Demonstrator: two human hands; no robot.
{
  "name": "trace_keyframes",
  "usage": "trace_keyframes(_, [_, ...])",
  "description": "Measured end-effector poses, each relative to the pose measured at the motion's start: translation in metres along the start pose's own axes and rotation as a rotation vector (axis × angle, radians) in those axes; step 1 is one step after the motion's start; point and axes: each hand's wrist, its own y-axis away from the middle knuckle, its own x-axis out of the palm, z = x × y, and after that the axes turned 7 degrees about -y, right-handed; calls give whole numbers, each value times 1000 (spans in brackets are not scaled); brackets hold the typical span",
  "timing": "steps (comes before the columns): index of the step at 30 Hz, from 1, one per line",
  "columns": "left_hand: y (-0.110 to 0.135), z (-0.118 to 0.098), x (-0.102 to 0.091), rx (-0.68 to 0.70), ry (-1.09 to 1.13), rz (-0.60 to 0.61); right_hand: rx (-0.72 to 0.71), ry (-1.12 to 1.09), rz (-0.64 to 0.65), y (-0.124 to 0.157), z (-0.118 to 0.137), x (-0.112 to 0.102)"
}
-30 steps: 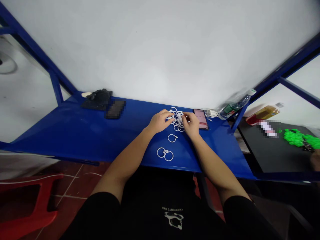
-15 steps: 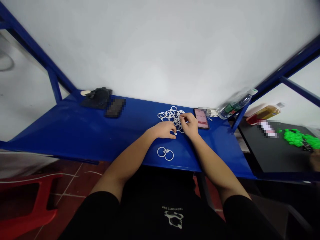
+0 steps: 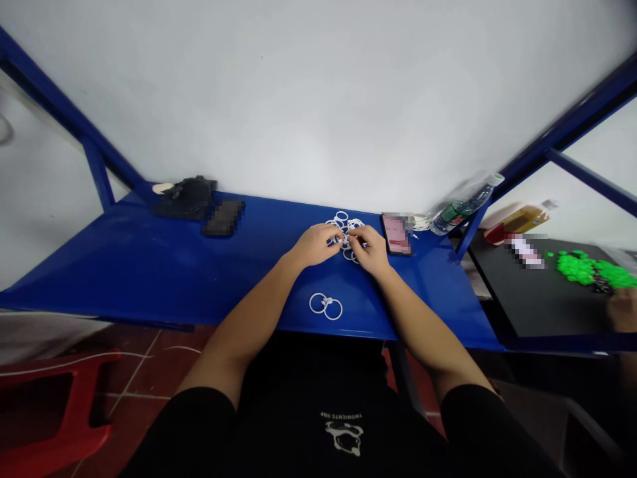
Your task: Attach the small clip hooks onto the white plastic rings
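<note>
Over the middle of a glossy blue painted-metal bench (image 3: pixel 149 272), the person's left hand (image 3: pixel 314 244) and right hand (image 3: pixel 369 249) were drawn close together, wrists angled inward, so that their fingertips (image 3: pixel 339 234) met above a loose heap of thin white plastic rings (image 3: pixel 341 216). Both hands were curled rather than spread, which suggested a fine pinch on something small, but the fingers hid the contact, and whether either had closed on a ring could not be told. The heap lay between the hands, just left of a flat smartphone with a pink screen (image 3: pixel 397 235). Nearer the body, a pair of white rings joined by a small clip (image 3: pixel 326 306) lay apart, seemingly kept separate from the loose ones. Farther left sat a crumpled black cloth (image 3: pixel 185 198). On a black table (image 3: pixel 547 312) at right, a co-worker's hand (image 3: pixel 622 309) was near a cluster of bright green pieces (image 3: pixel 580 269).
</note>
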Motion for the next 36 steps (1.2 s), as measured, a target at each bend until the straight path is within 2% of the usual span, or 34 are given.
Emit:
trace_keyframes(4, [-1, 10, 3, 43, 0, -96, -33, -2, 73, 1, 0, 1])
trace_keyframes(10, [-3, 10, 5, -19, -50, -294, -45, -15, 40, 3, -2, 1])
trace_keyframes(12, [-4, 9, 6, -20, -48, -318, -35, -16, 40, 3, -2, 2])
trace_keyframes(24, [0, 2, 9, 29, -23, -204, -43, 27, 27, 0, 2, 1])
trace_keyframes(31, [-1, 2, 10, 62, -4, -216, -18, 15, 41, 0, 4, 0])
trace_keyframes(36, [-1, 0, 9, 39, -17, -171, -10, 3, 47, 2, 1, 2])
